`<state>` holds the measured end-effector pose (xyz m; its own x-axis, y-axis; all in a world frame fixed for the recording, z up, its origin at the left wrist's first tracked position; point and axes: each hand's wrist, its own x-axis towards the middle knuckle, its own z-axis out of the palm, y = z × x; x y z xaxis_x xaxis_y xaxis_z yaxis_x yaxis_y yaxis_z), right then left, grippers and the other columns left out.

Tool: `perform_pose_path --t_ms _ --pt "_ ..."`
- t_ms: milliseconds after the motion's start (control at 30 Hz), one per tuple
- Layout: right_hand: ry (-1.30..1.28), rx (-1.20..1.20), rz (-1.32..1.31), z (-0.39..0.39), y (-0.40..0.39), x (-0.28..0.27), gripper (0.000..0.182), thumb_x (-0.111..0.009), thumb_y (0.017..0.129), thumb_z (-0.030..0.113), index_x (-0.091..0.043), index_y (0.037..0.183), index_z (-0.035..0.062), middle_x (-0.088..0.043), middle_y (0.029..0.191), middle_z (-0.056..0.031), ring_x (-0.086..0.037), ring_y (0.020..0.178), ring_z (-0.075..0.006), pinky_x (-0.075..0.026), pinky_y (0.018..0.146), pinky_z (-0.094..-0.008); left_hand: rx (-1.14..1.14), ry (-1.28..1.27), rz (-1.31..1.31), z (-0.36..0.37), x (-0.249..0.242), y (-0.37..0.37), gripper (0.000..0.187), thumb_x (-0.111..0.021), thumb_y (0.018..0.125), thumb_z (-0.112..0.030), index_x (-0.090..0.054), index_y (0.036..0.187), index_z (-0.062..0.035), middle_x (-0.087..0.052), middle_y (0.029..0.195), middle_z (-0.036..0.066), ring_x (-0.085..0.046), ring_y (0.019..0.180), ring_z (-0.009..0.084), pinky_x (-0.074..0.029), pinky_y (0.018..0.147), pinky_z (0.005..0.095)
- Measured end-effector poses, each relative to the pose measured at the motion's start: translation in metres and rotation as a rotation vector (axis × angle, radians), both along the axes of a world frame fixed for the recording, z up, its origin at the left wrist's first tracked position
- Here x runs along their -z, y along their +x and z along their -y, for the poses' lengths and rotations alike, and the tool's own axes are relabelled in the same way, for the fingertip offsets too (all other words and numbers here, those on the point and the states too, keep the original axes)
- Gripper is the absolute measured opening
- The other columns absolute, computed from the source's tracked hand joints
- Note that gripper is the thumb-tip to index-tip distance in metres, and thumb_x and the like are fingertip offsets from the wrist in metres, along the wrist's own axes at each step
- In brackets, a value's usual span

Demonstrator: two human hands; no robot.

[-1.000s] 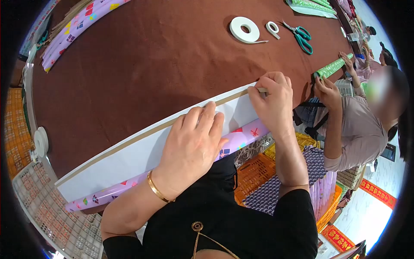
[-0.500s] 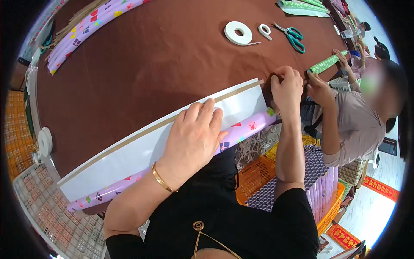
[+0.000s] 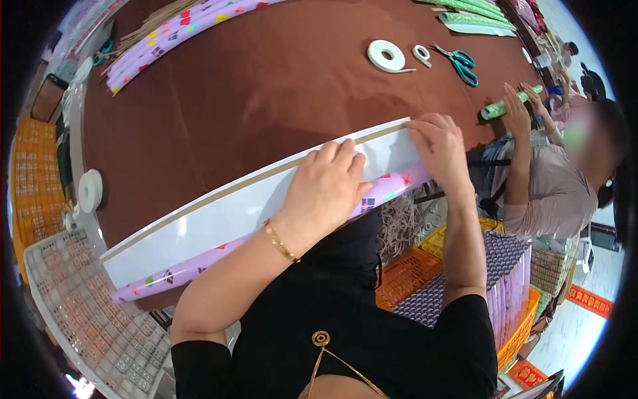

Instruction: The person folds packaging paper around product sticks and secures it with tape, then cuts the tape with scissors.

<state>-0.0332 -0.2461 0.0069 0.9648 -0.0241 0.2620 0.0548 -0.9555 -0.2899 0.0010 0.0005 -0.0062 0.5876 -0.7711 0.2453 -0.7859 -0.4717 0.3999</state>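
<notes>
Across the front of the table lies a sheet of lilac wrapping paper, its white back facing up and its patterned side showing as a rolled edge nearest me. A flat tan strip runs along the far edge of the white side. My left hand rests on the sheet right of its middle, fingers stretched over the strip. At the sheet's right end, my right hand has its fingers curled and closed at the strip's end. Its fingertips partly hide what they grip.
White tape rolls and green-handled scissors lie at the back right. Lilac rolls with thin sticks lie back left. A co-worker on the right handles a green roll. Crates stand below the table.
My right hand has moved from just beyond the sheet's right end onto the end of the strip. My left hand stays on the sheet. The co-worker's nearer hand has shifted along the green roll.
</notes>
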Motion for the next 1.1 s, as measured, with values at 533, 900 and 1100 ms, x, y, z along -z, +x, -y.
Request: perform_pose_path --t_ms 533,900,1100 --pt "-0.097 -0.145 -0.008 -0.05 -0.013 -0.01 0.028 -0.068 0.082 0.015 -0.075 0.109 0.0128 -0.061 0.1 -0.0119 -0.056 0.098 -0.0323 -0.045 0.085 -0.0449 -0.02 -0.08 0.071 0.003 0.01 -0.004 0.035 -0.071 0.084 -0.034 -0.07 0.098 -0.0017 -0.062 0.112 0.012 -0.057 0.105 0.0258 -0.049 0.09 0.0385" --pt "-0.09 -0.184 -0.091 -0.041 -0.016 0.008 0.034 -0.056 0.097 0.032 -0.073 0.12 0.013 -0.058 0.105 -0.0116 -0.054 0.1 -0.0326 -0.042 0.093 -0.0447 -0.039 -0.13 -0.002 -0.02 0.02 -0.019 0.047 -0.07 0.085 -0.035 -0.063 0.115 0.0006 -0.054 0.136 0.019 -0.053 0.125 0.0324 -0.047 0.101 0.043" --pt "-0.108 -0.148 -0.084 -0.04 -0.016 0.012 0.036 -0.055 0.099 0.036 -0.073 0.121 0.0135 -0.058 0.105 -0.0104 -0.053 0.1 -0.0303 -0.041 0.094 -0.0438 -0.148 -0.094 -0.035 -0.089 0.011 -0.028 0.053 -0.072 0.084 -0.038 -0.061 0.119 0.0003 -0.055 0.134 0.02 -0.053 0.124 0.0362 -0.046 0.104 0.0449"
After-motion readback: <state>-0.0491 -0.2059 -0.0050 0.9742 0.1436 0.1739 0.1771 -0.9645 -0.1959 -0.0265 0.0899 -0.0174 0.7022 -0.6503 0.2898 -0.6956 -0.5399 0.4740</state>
